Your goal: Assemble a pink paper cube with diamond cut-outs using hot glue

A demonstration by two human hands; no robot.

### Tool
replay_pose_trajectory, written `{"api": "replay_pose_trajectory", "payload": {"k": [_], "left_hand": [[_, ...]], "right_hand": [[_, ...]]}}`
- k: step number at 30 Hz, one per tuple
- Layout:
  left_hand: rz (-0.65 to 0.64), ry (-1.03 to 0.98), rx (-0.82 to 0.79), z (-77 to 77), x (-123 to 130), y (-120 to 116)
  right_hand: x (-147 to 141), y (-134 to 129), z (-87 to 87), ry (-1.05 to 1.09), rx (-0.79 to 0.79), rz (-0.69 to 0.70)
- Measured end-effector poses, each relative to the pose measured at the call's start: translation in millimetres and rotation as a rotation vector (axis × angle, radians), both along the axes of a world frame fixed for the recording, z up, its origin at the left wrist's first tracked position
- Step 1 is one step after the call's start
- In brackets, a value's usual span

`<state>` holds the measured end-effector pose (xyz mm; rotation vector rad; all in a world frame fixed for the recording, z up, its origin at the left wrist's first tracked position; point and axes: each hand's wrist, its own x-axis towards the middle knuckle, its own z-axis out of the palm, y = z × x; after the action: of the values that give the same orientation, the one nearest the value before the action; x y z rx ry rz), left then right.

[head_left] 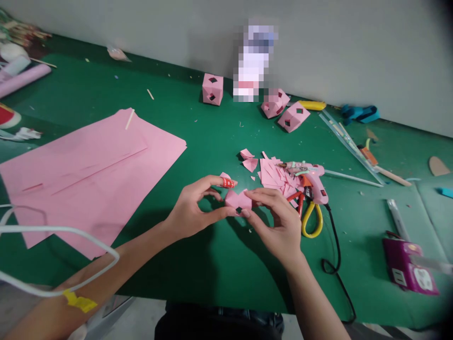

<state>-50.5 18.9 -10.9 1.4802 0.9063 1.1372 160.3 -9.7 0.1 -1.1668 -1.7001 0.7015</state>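
Observation:
Between my two hands is a small folded pink paper shape (239, 200) with a diamond-shaped hole in its near side. My left hand (193, 208) pinches its left edge from below with the thumb, and a red wrapping covers that hand's index fingertip. On the other side, my right hand (278, 219) grips the right edge between thumb and fingers. Just beyond lie loose pink paper scraps (269, 172). A pink glue gun (314, 182) rests on those scraps, right of my right hand, beside yellow-and-red-handled scissors (312, 222).
Large pink paper sheets (92, 174) spread over the left of the green table (170, 269). Finished-looking pink paper cubes (213, 89) stand at the back near a blurred upright phone (253, 63). A purple box (408, 264) sits at right. A white cable (88, 238) crosses my left forearm.

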Motion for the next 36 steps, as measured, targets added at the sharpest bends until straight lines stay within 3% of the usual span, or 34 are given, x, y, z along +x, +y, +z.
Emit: {"api": "replay_pose_trajectory", "payload": {"k": [3, 12, 31, 34, 36], "left_hand": [[0.067, 0.149, 0.151, -2.6, 1.2, -2.9], [0.123, 0.264, 0.267, -0.7, 1.3, -5.0], [0.119, 0.298, 0.325, -0.1, -0.5, -4.8], [0.133, 0.3, 0.298, 2.2, -0.8, -4.7], [0.108, 0.281, 0.283, 3.6, -1.4, -4.7]], "right_hand": [[-1.7, -0.4, -3.4, 0.009, -0.014, -0.014], [-3.8, -1.2, -5.7, -0.005, -0.008, -0.011], [-5.8, -0.8, 1.1, -0.074, 0.031, 0.0], [-6.0, -1.1, 2.9, -0.024, -0.036, -0.003], [-5.1, -0.4, 3.7, 0.124, -0.183, 0.011]]}}
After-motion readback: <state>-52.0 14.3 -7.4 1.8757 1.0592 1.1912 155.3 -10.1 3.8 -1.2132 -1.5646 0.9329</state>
